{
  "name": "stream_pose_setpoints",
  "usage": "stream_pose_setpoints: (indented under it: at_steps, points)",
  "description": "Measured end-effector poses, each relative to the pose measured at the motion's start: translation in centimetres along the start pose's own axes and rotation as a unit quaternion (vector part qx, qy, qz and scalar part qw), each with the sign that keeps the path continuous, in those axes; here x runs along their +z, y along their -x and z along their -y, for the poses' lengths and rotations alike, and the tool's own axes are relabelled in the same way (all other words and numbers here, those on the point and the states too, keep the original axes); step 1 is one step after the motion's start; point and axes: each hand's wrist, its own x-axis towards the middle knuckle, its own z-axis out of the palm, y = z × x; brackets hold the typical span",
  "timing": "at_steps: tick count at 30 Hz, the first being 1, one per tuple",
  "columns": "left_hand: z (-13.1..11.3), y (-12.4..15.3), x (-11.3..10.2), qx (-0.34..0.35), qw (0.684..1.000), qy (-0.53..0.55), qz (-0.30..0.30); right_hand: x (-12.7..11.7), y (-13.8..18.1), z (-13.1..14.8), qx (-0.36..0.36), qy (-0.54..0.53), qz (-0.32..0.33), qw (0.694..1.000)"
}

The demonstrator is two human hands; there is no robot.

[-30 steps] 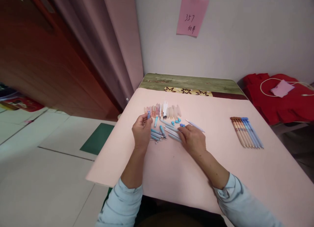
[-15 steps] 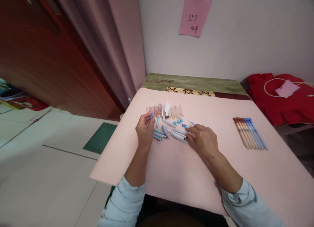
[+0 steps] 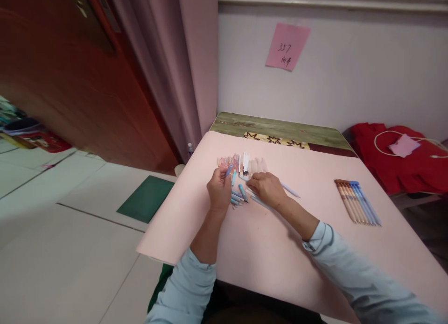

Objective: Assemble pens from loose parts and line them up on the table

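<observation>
My left hand (image 3: 219, 192) is closed round a short blue pen barrel (image 3: 228, 171), held upright over the pink table (image 3: 266, 240). My right hand (image 3: 266, 188) lies knuckles-up on the heap of loose blue pen parts (image 3: 240, 194), its fingers curled toward a row of small pen pieces (image 3: 242, 164); what they pinch is hidden. A thin white pen tube (image 3: 290, 190) pokes out to the right of that hand.
A neat row of finished brown and blue pens (image 3: 357, 195) lies at the right of the table. Behind it are a green patterned board (image 3: 280, 128), a pink wall note (image 3: 287, 46) and red cloth with a white cable (image 3: 399, 151). A curtain and wooden door stand left.
My right hand has slid left and forward, from beside the blue caps to the row of small pieces. The left hand stays closed on the blue barrel. The camera has tilted up.
</observation>
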Motion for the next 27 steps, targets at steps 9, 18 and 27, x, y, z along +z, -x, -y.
stream_pose_setpoints:
  at_steps: [9,18,27]
  points:
    - [-1.2,0.2,0.0,0.010,1.000,0.020,-0.007,-0.1,0.0,1.3,0.167,-0.016,-0.008,0.986]
    - [-0.6,0.2,-0.1,0.021,0.999,0.029,-0.011,-0.1,-0.3,2.1,0.192,-0.019,0.004,0.981]
    - [-0.9,0.3,-0.3,0.027,0.999,0.044,-0.012,-0.4,0.2,1.2,0.065,-0.009,-0.011,0.998]
